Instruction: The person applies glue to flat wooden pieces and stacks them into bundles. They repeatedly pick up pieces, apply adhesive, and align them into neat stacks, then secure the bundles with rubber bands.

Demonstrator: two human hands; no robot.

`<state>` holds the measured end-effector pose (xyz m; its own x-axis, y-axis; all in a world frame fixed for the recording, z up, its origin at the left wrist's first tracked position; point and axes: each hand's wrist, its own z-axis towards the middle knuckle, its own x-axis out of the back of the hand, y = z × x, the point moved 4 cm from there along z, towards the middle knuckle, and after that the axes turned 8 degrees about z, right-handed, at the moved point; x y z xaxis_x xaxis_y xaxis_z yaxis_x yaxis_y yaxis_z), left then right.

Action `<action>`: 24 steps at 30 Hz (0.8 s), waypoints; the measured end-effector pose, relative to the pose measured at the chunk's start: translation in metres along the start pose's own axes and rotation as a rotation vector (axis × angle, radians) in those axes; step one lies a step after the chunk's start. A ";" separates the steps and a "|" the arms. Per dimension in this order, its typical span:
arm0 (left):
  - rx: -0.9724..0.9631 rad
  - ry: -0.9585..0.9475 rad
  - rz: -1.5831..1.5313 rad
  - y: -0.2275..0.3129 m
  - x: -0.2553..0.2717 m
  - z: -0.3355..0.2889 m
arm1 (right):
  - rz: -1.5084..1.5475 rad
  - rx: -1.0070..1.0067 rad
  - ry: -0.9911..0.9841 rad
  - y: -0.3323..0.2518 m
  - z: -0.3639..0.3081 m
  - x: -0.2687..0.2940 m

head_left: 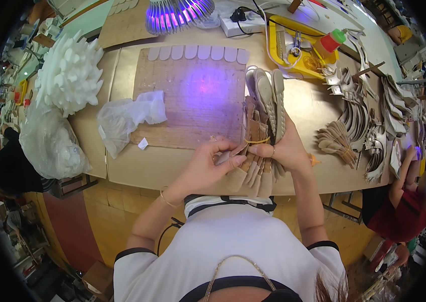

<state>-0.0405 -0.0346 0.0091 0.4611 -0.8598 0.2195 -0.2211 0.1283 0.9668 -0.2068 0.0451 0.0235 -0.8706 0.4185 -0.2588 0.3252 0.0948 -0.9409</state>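
Note:
A bundle of beige shoe pieces, long with rounded ends, stands tilted over the table's near edge. Around its middle runs a yellow rubber band. My right hand is wrapped about the bundle's right side, thumb lying across the front just below the band. At the lower left of the bundle, my left hand pinches a pale flat piece between thumb and fingers; part of that piece is hidden by the fingers. The bundle's lower ends fan out beneath both hands.
A brown board bears a row of pale rounded tabs under a glowing purple lamp. Left are crumpled plastic and white spiky pieces. Right are a yellow tray and another banded bundle. A co-worker sits far right.

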 end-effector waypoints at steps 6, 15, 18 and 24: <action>0.104 -0.064 0.129 0.016 0.001 -0.003 | 0.141 -0.132 -0.037 0.004 0.000 -0.002; 0.082 0.030 0.065 0.015 -0.026 -0.008 | 0.201 -0.020 -0.037 0.019 -0.002 -0.003; 0.107 0.055 -0.128 0.002 -0.027 0.003 | 0.075 0.020 0.024 0.022 -0.009 -0.010; 0.173 -0.049 -0.316 -0.008 -0.023 0.006 | 0.105 -0.119 0.007 0.032 -0.017 -0.019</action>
<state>-0.0547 -0.0193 -0.0040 0.4888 -0.8670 -0.0974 -0.2187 -0.2298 0.9483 -0.1737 0.0554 0.0022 -0.8271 0.4376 -0.3528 0.4562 0.1559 -0.8761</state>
